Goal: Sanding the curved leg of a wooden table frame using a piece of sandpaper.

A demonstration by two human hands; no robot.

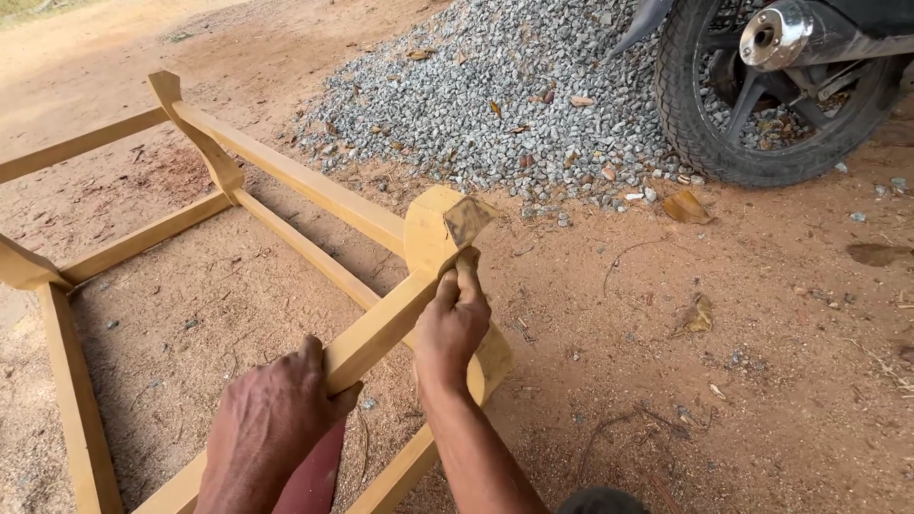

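A pale wooden furniture frame (pixel 295 176) lies on its side on the sandy ground. My left hand (pixel 271 419) grips one of its rails near the bottom of the view. My right hand (pixel 455 319) pinches a small worn piece of sandpaper (pixel 465 221) and presses it against the curved top of a wooden leg (pixel 430 233) at the frame's near corner.
A heap of grey gravel (pixel 495 105) lies just beyond the frame. A motorcycle's rear wheel (pixel 762 105) and chrome exhaust (pixel 785 33) stand at the top right. Dry leaves (pixel 685 207) and twigs are scattered over the reddish soil on the right.
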